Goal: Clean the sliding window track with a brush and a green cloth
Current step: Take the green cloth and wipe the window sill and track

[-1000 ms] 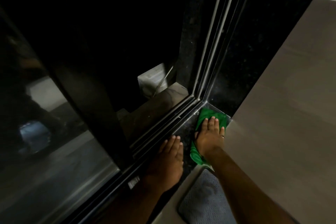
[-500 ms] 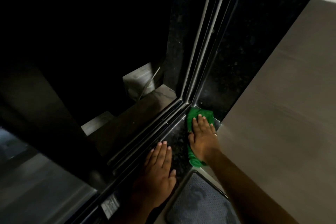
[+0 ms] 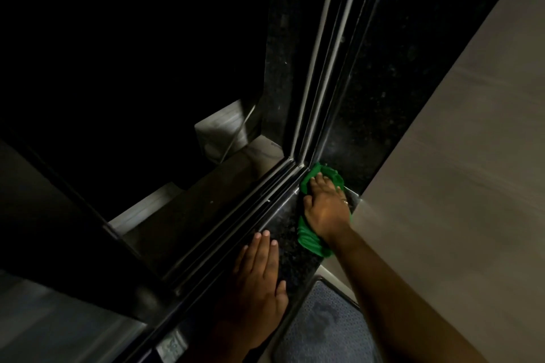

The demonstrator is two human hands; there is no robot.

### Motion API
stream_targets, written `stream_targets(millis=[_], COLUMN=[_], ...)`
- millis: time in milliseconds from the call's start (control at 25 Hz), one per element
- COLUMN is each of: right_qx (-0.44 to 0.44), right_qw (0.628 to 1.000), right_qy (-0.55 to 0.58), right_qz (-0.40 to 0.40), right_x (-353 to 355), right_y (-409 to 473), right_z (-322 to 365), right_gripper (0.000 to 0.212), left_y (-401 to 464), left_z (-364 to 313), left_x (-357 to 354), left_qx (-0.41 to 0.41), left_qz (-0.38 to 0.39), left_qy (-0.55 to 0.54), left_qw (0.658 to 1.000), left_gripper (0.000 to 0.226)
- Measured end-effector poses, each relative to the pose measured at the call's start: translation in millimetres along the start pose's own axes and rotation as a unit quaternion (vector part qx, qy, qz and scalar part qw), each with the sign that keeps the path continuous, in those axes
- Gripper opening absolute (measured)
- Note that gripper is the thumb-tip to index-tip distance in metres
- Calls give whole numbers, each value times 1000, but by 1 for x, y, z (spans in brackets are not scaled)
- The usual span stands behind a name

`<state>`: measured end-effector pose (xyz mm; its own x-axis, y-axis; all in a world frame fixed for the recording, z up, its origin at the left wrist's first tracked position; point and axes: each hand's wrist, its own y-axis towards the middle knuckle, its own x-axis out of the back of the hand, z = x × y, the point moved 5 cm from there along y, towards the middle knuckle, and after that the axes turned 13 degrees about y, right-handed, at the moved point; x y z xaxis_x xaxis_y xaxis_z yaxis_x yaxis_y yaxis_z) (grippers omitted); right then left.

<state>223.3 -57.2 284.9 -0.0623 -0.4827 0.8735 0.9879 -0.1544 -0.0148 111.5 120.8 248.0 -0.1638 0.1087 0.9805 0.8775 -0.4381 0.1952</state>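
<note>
A single head-worn view is given, aimed steeply downward and forward; the window track corner is seen from close above; both forearms are cropped by the lower edge.

Dim room, night-black glass, speckled dark stone sill, pale wall, grey-blue mat below

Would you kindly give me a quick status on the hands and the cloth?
Right hand pressing green cloth flat into sill corner beside window track. Left hand flat on sill, bracing. No brush in view. Nothing blocking.
</note>
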Motion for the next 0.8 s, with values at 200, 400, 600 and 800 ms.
stream_targets(millis=[200,400,600,800], right_qx=[106,-52,80,-14], right_qw=[991,998,996,1000], right_qy=[47,-26,-2,-18], right_qz=[63,-12,31,6], right_x=[-9,-5,-12,-5], right_y=[-49,-8,-50,-32], right_z=[-1,5,16,4], right_gripper=[65,64,59,67], left_y=[-3,-3,-3,-1], left_z=[2,1,3,0], left_x=[2,1,1,6], left_qx=[-7,-8,-9,3], left_qz=[37,49,30,35], left_qy=[13,21,26,4], left_qw=[999,999,999,999], left_gripper=[70,71,69,69])
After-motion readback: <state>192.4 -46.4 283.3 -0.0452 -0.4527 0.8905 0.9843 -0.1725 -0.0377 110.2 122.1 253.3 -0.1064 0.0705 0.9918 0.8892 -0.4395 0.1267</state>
